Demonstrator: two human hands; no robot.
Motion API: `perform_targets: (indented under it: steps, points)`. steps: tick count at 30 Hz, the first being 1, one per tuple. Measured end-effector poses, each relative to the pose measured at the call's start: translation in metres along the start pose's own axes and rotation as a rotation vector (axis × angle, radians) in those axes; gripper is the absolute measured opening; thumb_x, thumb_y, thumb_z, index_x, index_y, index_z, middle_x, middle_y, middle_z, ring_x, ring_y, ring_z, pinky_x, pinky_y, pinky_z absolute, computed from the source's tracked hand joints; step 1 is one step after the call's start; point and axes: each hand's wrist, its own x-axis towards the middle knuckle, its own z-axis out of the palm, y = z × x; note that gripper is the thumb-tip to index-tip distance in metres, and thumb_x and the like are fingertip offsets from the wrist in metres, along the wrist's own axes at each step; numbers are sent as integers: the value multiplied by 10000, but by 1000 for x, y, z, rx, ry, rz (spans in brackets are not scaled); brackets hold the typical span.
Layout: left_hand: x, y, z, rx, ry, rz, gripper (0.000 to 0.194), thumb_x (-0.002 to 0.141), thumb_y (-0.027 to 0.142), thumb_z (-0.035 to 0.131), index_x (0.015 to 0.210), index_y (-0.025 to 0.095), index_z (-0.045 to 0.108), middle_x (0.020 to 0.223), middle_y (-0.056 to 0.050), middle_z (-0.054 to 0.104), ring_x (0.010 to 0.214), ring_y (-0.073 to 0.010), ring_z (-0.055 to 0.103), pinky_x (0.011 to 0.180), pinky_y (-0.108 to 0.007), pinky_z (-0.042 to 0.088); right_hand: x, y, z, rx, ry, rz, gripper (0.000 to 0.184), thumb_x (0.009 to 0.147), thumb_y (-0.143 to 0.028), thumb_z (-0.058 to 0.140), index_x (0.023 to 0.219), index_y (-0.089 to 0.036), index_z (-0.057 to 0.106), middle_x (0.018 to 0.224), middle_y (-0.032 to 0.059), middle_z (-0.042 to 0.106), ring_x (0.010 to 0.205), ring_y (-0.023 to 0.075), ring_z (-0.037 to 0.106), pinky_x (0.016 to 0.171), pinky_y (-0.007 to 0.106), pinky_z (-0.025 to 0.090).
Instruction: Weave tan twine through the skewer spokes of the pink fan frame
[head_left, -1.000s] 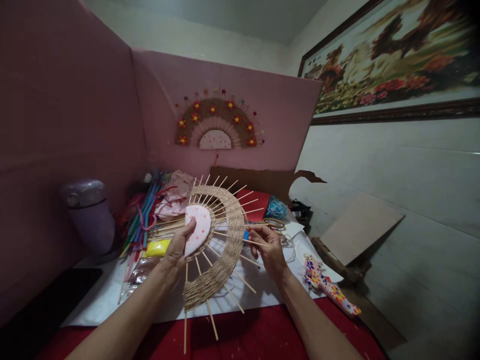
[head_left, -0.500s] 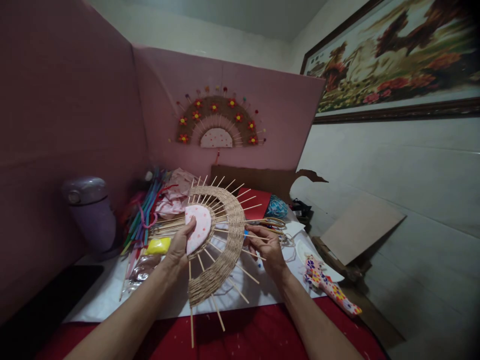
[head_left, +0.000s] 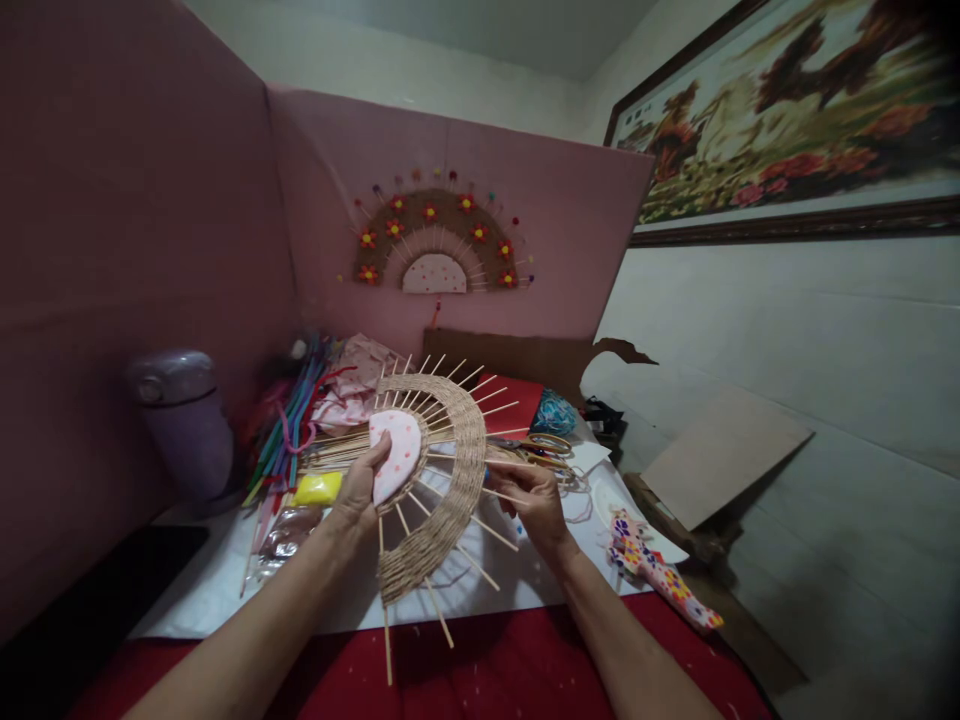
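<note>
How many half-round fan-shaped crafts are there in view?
2: one tan woven craft, in the left hand; one brown red-flowered craft, on the pink panel. Others may be hidden.

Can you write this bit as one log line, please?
left hand: grips woven fan at spotted centre | right hand: at outer sticks | behind: flowered fan on pink board | nearby: yellow packet

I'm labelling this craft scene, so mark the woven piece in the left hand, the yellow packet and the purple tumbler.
Woven piece point(head_left: 470, 452): head view, on its woven band.
Yellow packet point(head_left: 317, 489): head view, middle of its face.
Purple tumbler point(head_left: 187, 438): head view, body below the lid.
</note>
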Motion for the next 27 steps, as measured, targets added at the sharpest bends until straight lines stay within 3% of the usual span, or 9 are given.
perform_targets:
  steps: [7,11,14,16,19,21,27]
  points:
    - [-4,3,-2,-23,-35,-20,199,804,261,553,839,82,635,659,-128,687,555,-224,655,649,-387,555,-3,-4,2,-30,-45,16,140,706,-252,644,811,-177,700,544,-3,606,380,64,394,359,200,285]
    - [-6,4,0,-22,-52,-71,240,806,295,544,854,78,636,688,-150,691,610,-256,667,676,-419,550,-1,-4,-1,-8,66,-6,134,734,-296,627,766,-169,656,527,-33,540,384,49,354,367,193,265]
    - [-6,2,2,-41,-61,-82,234,813,286,541,871,83,641,689,-146,693,593,-241,666,636,-379,560,2,-4,-3,-32,179,2,139,730,-307,636,755,-170,631,479,-59,464,386,52,341,362,186,251]
    - [-6,1,3,-46,-44,-70,215,818,261,537,880,84,643,672,-135,693,557,-223,660,597,-350,563,3,-4,-3,-13,184,49,170,714,-302,650,827,-178,627,488,-59,482,391,62,367,358,182,260]
    - [-6,1,5,-34,-10,-54,201,827,215,515,895,73,640,664,-129,692,544,-207,657,580,-320,561,4,-5,-2,64,102,120,298,684,-307,675,951,-189,609,768,9,638,426,66,439,354,185,310]
    - [-6,0,6,-10,2,-58,201,830,207,508,896,66,636,670,-131,694,562,-209,661,595,-319,561,3,-4,0,100,55,152,341,678,-312,685,986,-190,605,939,43,646,439,58,462,359,187,340]
    - [-4,0,5,56,-16,9,182,836,169,487,873,50,620,679,-128,697,557,-190,656,596,-305,555,1,1,4,166,-30,210,219,705,-341,680,811,-154,642,592,-18,588,377,48,429,333,166,328]
